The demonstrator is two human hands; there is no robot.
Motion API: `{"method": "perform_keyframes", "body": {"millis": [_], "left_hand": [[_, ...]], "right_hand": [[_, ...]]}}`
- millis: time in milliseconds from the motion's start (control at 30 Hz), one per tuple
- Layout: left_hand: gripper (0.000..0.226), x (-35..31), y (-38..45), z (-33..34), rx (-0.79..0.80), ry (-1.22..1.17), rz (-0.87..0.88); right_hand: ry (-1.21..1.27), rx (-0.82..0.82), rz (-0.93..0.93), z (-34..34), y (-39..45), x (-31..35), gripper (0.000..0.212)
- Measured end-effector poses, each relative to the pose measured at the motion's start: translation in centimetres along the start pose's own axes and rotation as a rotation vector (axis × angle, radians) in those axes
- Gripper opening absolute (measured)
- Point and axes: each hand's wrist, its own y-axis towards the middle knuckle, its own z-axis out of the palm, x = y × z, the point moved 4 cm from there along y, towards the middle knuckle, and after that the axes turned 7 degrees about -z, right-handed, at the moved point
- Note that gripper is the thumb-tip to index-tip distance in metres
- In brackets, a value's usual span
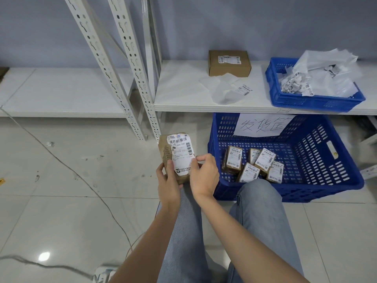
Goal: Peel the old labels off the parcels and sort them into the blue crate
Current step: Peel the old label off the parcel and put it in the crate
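A: Left hand point(167, 181) grips the box point(173, 160) from the near-left, above the knees.
B: Right hand point(203, 172)?
A: Fingers pinching the label's point(182, 155) right edge.
B: Risk?
A: Label looks wrinkled; a fast pull could tear it, leaving scraps. Crate point(306, 186) sits right, with labelled packs point(254, 165) inside.

White slotted shelving uprights point(114, 64), grey cable point(67, 166) across glossy floor tiles point(61, 211).

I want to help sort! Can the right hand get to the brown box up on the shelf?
Probably not yet: the right hand is pinching the label on the held parcel. The shelf around the brown box looks open.
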Motion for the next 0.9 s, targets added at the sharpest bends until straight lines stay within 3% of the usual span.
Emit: {"method": "perform_keyframes", "body": {"millis": [300,900], "left_hand": [[0.042,0.6,-0.6,-0.3,-0.082,0.126,0.112],[0.042,1.0,-0.1,-0.2,-0.127,0.175,0.113]], "right_hand": [[-0.11,0.05,-0.012,-0.1,-0.4,0.8,0.014],[-0.142,0.13,0.075,-0.6,0.6,0.7,0.022]]}}
